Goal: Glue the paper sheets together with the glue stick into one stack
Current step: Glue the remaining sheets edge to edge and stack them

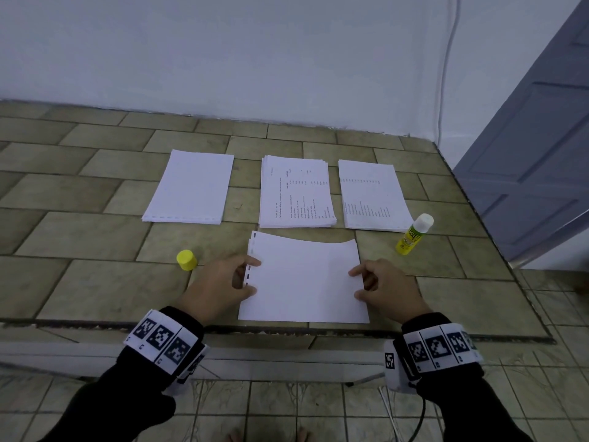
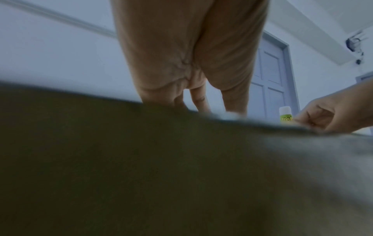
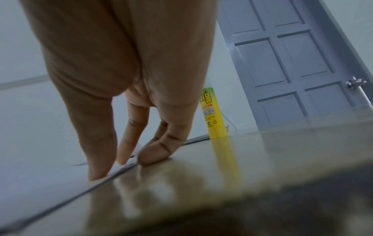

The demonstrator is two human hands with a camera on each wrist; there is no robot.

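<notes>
A stack of white sheets [image 1: 302, 279] lies near the front edge of the tiled table [image 1: 95, 282]; the far edge of its top sheet bows slightly. My left hand [image 1: 253, 277] touches the stack's punched left edge with thumb and forefinger. My right hand [image 1: 355, 283] presses its right edge the same way. In the right wrist view, straight fingertips [image 3: 96, 174] stand on the paper's edge [image 3: 50, 167]. The yellow glue stick [image 1: 414, 234] stands upright and uncapped at the right, also visible as the glue stick [image 3: 214, 116]. Its yellow cap [image 1: 187, 260] lies left of my left hand.
Three more paper piles lie in a row further back: a blank one [image 1: 191, 186], a printed one [image 1: 298, 193] and another printed one [image 1: 373, 196]. A white wall rises behind the table, and a grey door [image 1: 535, 154] stands at the right.
</notes>
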